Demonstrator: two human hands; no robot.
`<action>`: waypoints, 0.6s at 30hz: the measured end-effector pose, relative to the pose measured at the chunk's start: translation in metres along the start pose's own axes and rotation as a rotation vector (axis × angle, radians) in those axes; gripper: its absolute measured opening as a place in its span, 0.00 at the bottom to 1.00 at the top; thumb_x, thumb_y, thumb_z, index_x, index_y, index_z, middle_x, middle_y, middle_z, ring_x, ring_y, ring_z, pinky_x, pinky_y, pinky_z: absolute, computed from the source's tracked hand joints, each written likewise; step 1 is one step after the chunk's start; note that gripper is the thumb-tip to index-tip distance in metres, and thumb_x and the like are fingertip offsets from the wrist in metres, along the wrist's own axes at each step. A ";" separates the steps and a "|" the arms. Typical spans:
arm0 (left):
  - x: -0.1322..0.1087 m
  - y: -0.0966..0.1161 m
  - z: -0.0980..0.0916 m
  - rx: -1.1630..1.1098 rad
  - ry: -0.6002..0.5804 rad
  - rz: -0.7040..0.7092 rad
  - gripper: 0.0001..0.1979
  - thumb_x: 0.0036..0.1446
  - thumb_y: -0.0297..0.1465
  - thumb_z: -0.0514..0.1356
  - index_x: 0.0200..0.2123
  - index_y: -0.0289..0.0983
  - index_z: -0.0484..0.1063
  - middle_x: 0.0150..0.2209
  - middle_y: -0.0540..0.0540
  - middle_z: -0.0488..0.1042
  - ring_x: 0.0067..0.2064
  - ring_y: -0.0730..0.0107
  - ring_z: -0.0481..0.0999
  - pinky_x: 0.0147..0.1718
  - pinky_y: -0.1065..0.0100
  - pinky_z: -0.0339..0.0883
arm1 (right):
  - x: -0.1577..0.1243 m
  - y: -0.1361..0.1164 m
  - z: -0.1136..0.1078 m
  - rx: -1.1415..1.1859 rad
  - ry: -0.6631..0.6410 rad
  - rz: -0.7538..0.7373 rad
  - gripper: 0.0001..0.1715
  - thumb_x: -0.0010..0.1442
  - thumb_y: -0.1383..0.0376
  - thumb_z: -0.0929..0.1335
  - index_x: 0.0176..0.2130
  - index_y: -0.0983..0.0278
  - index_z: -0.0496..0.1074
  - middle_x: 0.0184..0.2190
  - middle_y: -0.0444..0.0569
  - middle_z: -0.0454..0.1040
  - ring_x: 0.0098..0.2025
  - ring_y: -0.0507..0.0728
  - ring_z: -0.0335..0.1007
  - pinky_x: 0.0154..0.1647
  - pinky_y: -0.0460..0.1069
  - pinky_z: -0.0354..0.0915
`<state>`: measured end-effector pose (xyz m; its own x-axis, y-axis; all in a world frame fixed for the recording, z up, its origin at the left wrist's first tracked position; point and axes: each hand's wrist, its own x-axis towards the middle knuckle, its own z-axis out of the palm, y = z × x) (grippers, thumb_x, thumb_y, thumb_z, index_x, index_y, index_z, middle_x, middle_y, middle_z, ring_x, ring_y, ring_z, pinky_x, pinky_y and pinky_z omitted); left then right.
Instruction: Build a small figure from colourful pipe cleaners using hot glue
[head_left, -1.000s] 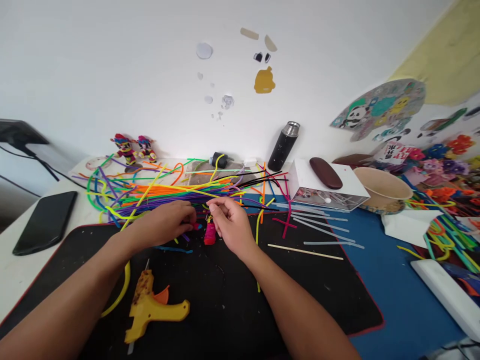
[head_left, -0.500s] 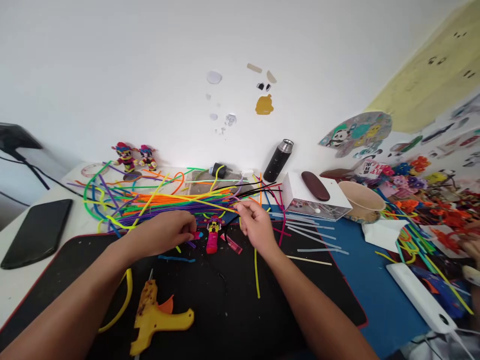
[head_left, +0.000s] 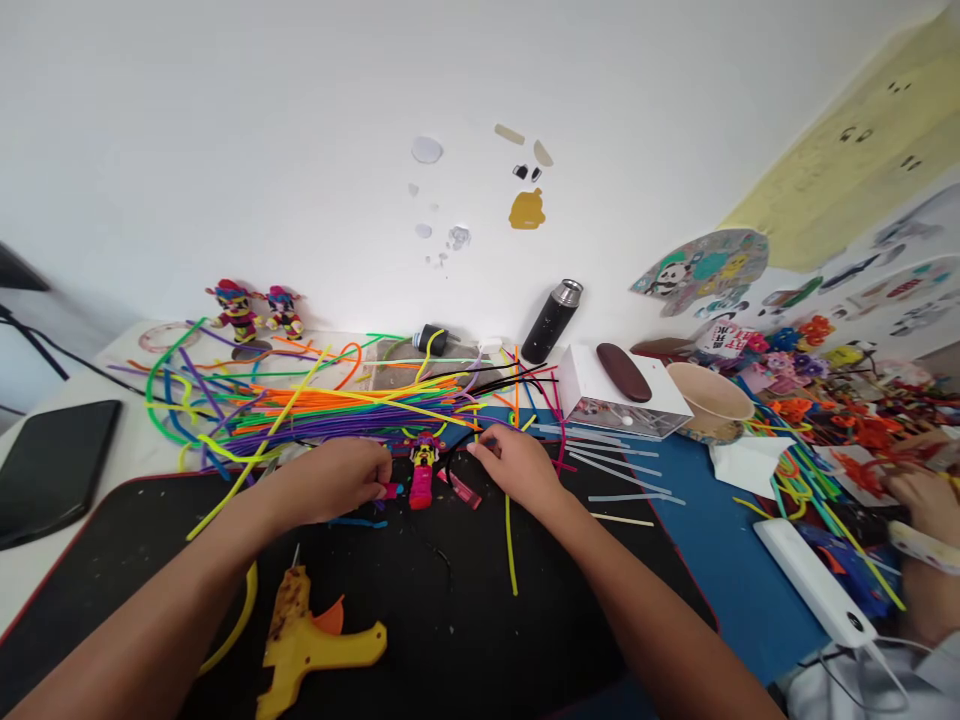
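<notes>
Small red-and-yellow pipe-cleaner figure: lying on black desk mat, between both hands. Left hand: fingers pinched on a short pink piece. Right hand: fingers loosely curled beside heap of coloured pipe cleaners; grip cannot be told.

On the black mat, the left hand pinches a pink piece; a small figure lies between both hands' fingers. The right hand touches a black strand. A yellow glue gun lies nearer.

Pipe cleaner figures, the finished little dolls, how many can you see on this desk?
3: two figures stand side by side at the desk's far left by the wall; one figure lies on the black mat between both hands. The craft heap at right may hide more.
</notes>
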<state>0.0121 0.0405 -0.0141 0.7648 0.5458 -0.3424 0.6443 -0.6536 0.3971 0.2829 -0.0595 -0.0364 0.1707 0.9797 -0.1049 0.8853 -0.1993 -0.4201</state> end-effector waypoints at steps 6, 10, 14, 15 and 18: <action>0.000 -0.001 0.001 0.020 -0.008 -0.011 0.04 0.62 0.31 0.61 0.36 0.42 0.77 0.35 0.46 0.81 0.38 0.57 0.79 0.32 0.65 0.58 | 0.006 -0.005 0.012 -0.141 -0.020 0.038 0.16 0.70 0.51 0.71 0.46 0.61 0.78 0.35 0.51 0.83 0.39 0.62 0.80 0.37 0.51 0.59; -0.001 0.001 0.000 0.002 0.004 0.002 0.04 0.61 0.30 0.62 0.37 0.43 0.78 0.36 0.46 0.82 0.37 0.57 0.79 0.32 0.65 0.58 | 0.008 -0.001 0.017 -0.124 -0.016 0.046 0.10 0.72 0.58 0.70 0.43 0.62 0.78 0.36 0.52 0.83 0.39 0.61 0.79 0.36 0.50 0.57; -0.001 0.003 -0.002 0.005 -0.007 0.005 0.04 0.61 0.30 0.62 0.35 0.43 0.77 0.34 0.46 0.82 0.36 0.58 0.78 0.31 0.65 0.58 | 0.007 0.002 0.014 -0.078 -0.026 0.044 0.09 0.71 0.60 0.70 0.40 0.62 0.78 0.33 0.48 0.82 0.36 0.58 0.77 0.34 0.50 0.56; -0.001 0.003 -0.001 0.008 -0.006 0.008 0.04 0.61 0.30 0.61 0.35 0.43 0.77 0.34 0.46 0.81 0.36 0.58 0.78 0.31 0.65 0.58 | 0.006 0.002 0.012 -0.066 -0.026 0.043 0.10 0.71 0.60 0.69 0.39 0.62 0.78 0.33 0.48 0.82 0.36 0.58 0.76 0.34 0.49 0.56; 0.000 0.002 0.001 0.002 -0.003 0.020 0.04 0.61 0.30 0.61 0.36 0.42 0.77 0.34 0.46 0.82 0.36 0.58 0.78 0.31 0.65 0.58 | 0.002 0.003 0.008 -0.038 -0.020 0.044 0.12 0.72 0.58 0.69 0.40 0.62 0.78 0.33 0.47 0.81 0.36 0.57 0.75 0.33 0.49 0.56</action>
<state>0.0135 0.0389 -0.0144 0.7775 0.5307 -0.3374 0.6288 -0.6656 0.4019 0.2821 -0.0582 -0.0450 0.2010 0.9694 -0.1407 0.8931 -0.2404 -0.3802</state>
